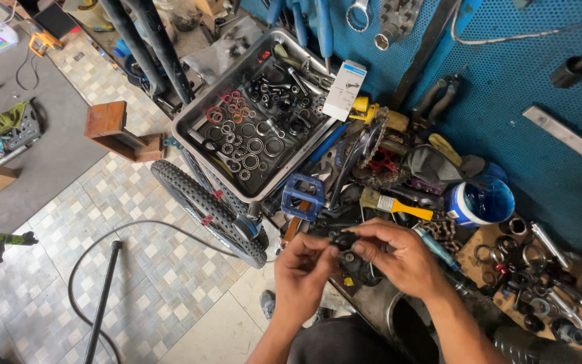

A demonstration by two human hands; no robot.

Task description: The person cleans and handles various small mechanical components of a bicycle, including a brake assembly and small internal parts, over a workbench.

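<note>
My left hand (302, 268) and my right hand (399, 253) meet in front of me. The fingers (362, 246) of both pinch a small black part (343, 241); I think it is a bike part, but it is too small to tell. Behind it are a blue pedal (302, 195), a yellow brush (395, 204), a gray tray (197, 111) of rings, and a bike tire (207, 212).
</note>
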